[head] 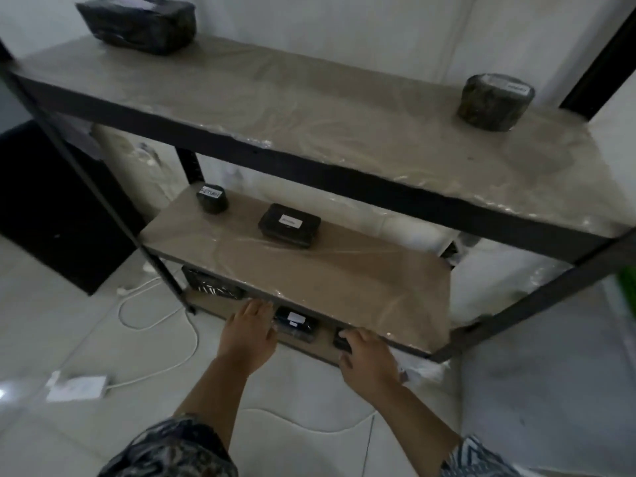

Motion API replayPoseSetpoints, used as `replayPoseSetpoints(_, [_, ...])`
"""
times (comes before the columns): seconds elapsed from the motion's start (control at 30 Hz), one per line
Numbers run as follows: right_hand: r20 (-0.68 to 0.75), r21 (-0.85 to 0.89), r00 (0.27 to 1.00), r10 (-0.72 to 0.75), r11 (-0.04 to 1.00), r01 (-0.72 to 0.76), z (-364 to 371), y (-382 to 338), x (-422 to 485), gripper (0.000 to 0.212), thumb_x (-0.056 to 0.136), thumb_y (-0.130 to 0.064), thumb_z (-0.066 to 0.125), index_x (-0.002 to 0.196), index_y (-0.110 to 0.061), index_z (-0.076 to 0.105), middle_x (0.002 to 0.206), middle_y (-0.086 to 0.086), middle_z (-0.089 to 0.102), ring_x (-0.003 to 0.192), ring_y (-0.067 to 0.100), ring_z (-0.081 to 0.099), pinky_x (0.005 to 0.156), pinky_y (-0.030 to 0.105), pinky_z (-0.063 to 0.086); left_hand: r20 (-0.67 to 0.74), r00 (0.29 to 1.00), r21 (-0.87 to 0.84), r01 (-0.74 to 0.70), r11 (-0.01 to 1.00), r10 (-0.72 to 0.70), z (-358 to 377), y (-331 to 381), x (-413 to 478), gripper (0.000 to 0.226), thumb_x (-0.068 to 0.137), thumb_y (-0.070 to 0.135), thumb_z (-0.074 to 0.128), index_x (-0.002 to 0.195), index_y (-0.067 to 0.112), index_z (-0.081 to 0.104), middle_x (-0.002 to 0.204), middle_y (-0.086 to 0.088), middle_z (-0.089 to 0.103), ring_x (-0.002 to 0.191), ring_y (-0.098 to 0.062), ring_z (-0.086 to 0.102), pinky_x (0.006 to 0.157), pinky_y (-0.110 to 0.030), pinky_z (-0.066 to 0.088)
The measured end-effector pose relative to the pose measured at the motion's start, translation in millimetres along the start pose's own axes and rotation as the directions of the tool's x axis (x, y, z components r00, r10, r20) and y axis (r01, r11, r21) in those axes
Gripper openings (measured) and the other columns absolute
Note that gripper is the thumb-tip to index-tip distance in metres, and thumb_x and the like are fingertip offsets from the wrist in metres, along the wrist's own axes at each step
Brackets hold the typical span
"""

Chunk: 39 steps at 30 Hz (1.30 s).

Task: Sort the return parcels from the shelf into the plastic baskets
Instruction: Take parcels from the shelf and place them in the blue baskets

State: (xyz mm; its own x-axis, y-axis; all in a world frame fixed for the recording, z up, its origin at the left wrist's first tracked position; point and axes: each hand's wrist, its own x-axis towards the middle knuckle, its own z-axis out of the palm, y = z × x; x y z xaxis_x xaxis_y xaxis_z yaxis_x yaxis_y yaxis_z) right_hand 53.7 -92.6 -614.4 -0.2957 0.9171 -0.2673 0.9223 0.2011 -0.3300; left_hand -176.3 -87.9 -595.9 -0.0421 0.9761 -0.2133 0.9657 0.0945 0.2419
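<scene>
While both arms reach down toward the bottom shelf [309,342], the rack stands with three boards wrapped in clear film. Far left on the top shelf [309,98] sits a big dark parcel [137,24] with a white slip on top. Down on the floor [86,356] at the left lie a white cable [158,325] and a white adapter [77,387]. On the middle shelf [327,280], a small round parcel [212,198] with a white label rests at the far left corner, and a flat parcel [289,225] with a label lies just right of it, apart from it. Under that board, at the left, a black crate-like thing [213,284] shows, too dim to make out. The left hand [249,333] hovers with fingers spread and apart, just left of a labelled parcel [296,323] on the bottom shelf; whether it touches the parcel I cannot tell. The right hand [370,361] has its fingers curled around a small dark parcel [340,340] at the shelf's near edge, closed onto it. Far right on the top shelf stands a round parcel [495,101] with a label on top.
</scene>
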Motion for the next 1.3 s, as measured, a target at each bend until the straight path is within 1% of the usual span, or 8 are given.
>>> replayPoseSetpoints(0.17, [0.001,0.026,0.987,0.162,0.986,-0.162,46.5,-48.8,28.1,0.047,0.092,-0.035,0.044,0.138,-0.023,0.044,0.136,0.001,0.05,0.127,0.02,0.044,0.105,0.03,0.036,0.117,0.986,0.03,-0.123,0.992,0.119,23.8,-58.9,20.2,0.055,0.092,0.034,0.037,0.144,0.016,0.03,0.146,-0.001,0.035,0.137,-0.018,0.028,0.108,-0.031,0.026])
replayPoseSetpoints(0.4, [0.016,0.015,0.977,0.213,0.977,-0.214,122.0,-50.8,87.0,0.043,0.095,-0.034,0.044,0.136,-0.022,0.042,0.136,0.002,0.046,0.124,0.02,0.045,0.103,0.028,0.035,0.177,0.97,0.014,-0.174,0.985,0.169,104.9,-114.1,65.1,0.056,0.096,0.032,0.039,0.147,0.017,0.022,0.152,0.0,0.027,0.141,-0.016,0.019,0.114,-0.032,0.017])
replayPoseSetpoints(0.6, [0.042,-0.013,0.978,0.204,0.979,-0.203,228.3,-6.8,153.1,0.05,0.094,-0.032,0.044,0.142,-0.025,0.036,0.142,-0.001,0.041,0.127,0.019,0.041,0.106,0.028,0.033,0.127,0.981,-0.053,-0.138,0.989,0.144,216.9,-148.0,128.2,0.058,0.096,0.032,0.041,0.148,0.018,0.021,0.153,0.0,0.025,0.143,-0.016,0.016,0.115,-0.029,0.015])
replayPoseSetpoints(0.83, [-0.106,-0.013,0.98,0.171,0.985,-0.173,356.8,63.6,239.3,0.059,0.09,-0.038,0.049,0.144,-0.023,0.032,0.144,0.002,0.038,0.132,0.021,0.036,0.11,0.032,0.031,0.035,0.986,-0.14,-0.159,0.977,0.165,360.1,-171.8,211.9,0.058,0.092,0.026,0.047,0.145,0.015,0.026,0.149,-0.003,0.032,0.138,-0.019,0.025,0.114,-0.031,0.025])
replayPoseSetpoints(1.0, [-0.154,0.033,0.984,0.09,0.996,-0.086,407.3,108.1,287.6,0.076,0.086,-0.049,0.059,0.148,-0.024,0.024,0.149,0.0,0.03,0.135,0.018,0.029,0.11,0.028,0.028,-0.129,0.98,-0.341,-0.187,0.921,0.152,438.8,-186.7,260.0,0.049,0.083,0.019,0.056,0.131,0.017,0.046,0.128,-0.004,0.05,0.116,-0.02,0.046,0.1,-0.035,0.041])
replayPoseSetpoints(1.13, [-0.137,0.079,0.988,0.074,0.995,-0.064,429.6,127.9,306.0,0.097,0.075,-0.062,0.065,0.15,-0.029,0.014,0.157,-0.006,0.013,0.14,0.016,0.019,0.112,0.028,0.022,-0.229,0.961,-0.396,-0.237,0.887,0.155,474.7,-209.5,282.3,0.044,0.077,0.017,0.06,0.12,0.021,0.05,0.116,0.002,0.053,0.107,-0.015,0.049,0.092,-0.037,0.047])
replayPoseSetpoints(1.23, [-0.133,0.11,0.989,0.07,0.992,-0.055,437.4,137.7,315.9,0.105,0.07,-0.064,0.069,0.151,-0.031,0.011,0.158,-0.008,0.003,0.143,0.015,0.014,0.112,0.031,0.025,-0.251,0.958,-0.344,-0.224,0.912,0.14,487.0,-220.4,286.6,0.033,0.075,0.018,0.055,0.108,0.02,0.052,0.107,0.0,0.054,0.098,-0.018,0.052,0.085,-0.038,0.05])
replayPoseSetpoints(1.3, [-0.136,0.156,0.988,0.074,0.986,-0.053,439.5,142.3,322.3,0.108,0.068,-0.061,0.074,0.15,-0.034,0.01,0.158,-0.008,0.006,0.142,0.015,0.02,0.11,0.03,0.031,-0.258,0.945,-0.188,-0.252,0.949,0.2,499.3,-226.7,288.1,0.045,0.078,0.028,0.041,0.119,0.013,0.054,0.12,-0.01,0.056,0.111,-0.027,0.052,0.096,-0.045,0.046])
